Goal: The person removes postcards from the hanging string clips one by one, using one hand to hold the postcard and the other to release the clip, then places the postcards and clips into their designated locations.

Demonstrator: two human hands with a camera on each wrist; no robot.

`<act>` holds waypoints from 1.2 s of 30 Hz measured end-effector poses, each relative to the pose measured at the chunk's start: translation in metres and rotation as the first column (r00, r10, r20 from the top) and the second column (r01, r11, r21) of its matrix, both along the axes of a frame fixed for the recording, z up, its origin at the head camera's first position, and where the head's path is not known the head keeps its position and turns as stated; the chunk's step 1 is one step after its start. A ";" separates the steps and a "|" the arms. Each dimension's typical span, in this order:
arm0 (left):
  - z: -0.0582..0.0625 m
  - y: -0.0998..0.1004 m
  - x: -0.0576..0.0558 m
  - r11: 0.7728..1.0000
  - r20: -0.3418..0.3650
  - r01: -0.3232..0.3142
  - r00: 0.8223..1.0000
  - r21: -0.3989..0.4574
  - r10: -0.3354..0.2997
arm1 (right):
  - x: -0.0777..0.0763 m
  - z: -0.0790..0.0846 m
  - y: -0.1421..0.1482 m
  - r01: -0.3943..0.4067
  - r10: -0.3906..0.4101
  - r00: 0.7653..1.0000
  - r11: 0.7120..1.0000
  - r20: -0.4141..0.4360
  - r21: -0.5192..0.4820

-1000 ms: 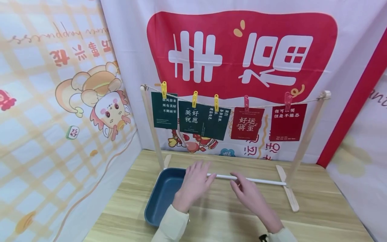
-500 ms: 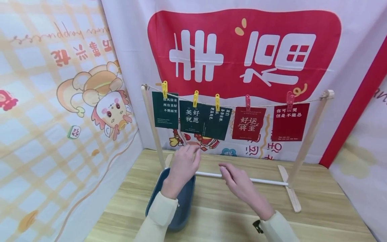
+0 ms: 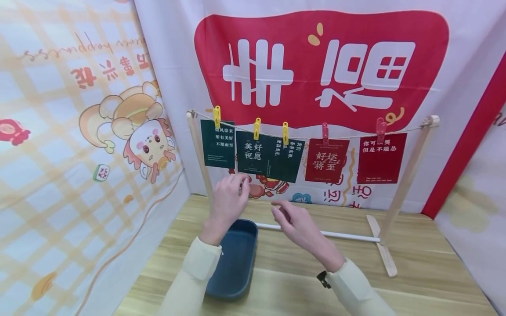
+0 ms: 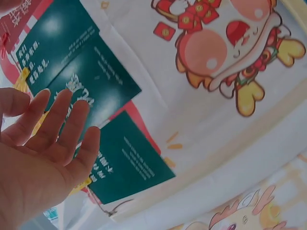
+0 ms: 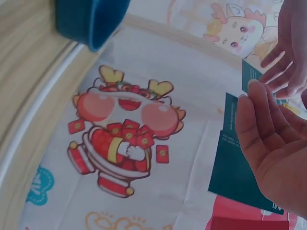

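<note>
My left hand (image 3: pixel 228 197) is raised over the dark blue tray (image 3: pixel 253 259), just below the green cards. In the left wrist view its fingers are loosely bent and hold nothing. Lower and to the right, my right hand (image 3: pixel 298 226) hovers before the white rod (image 3: pixel 344 235), also holding nothing. From a string hang a left green card (image 3: pixel 213 151), a middle green card (image 3: pixel 246 164), a tilted green card (image 3: pixel 285 164) and two red cards (image 3: pixel 324 173). Yellow clothespins (image 3: pixel 217 117) pin the green cards; pink clothespins (image 3: pixel 325 134) pin the red ones. The middle and tilted cards overlap.
A left wooden post (image 3: pixel 199 153) and a right wooden post (image 3: pixel 409 171) carry the string above the wood-grain table (image 3: pixel 316 281). The right post stands on a crosswise foot (image 3: pixel 386 261). Printed cloth (image 3: pixel 166 26) hangs behind and at the sides.
My left hand has risen from over the tray's right side toward the green cards, shifting left. My right hand has moved left and slightly up from the rod. The cards stay on the string.
</note>
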State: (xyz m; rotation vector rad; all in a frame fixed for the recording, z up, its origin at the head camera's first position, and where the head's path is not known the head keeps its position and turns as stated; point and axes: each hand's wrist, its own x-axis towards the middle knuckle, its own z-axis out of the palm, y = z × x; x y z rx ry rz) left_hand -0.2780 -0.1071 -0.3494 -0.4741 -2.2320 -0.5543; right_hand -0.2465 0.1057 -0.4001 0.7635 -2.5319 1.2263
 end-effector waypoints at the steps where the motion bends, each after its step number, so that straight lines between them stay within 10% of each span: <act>1: 0.003 -0.002 -0.001 1.000 -0.005 0.003 1.000 0.006 -0.003 | -0.001 0.002 -0.002 -0.006 0.006 1.000 1.000 -0.011 0.000; 22: 0.052 -0.022 -0.019 0.983 -0.096 -0.021 0.995 0.185 0.039 | -0.017 0.054 -0.033 -0.104 0.102 0.988 0.995 -0.116 -0.007; 36: 0.100 -0.055 -0.036 0.967 0.000 -0.092 0.996 0.237 0.094 | -0.043 0.083 -0.050 -0.020 0.050 0.981 0.987 -0.188 0.158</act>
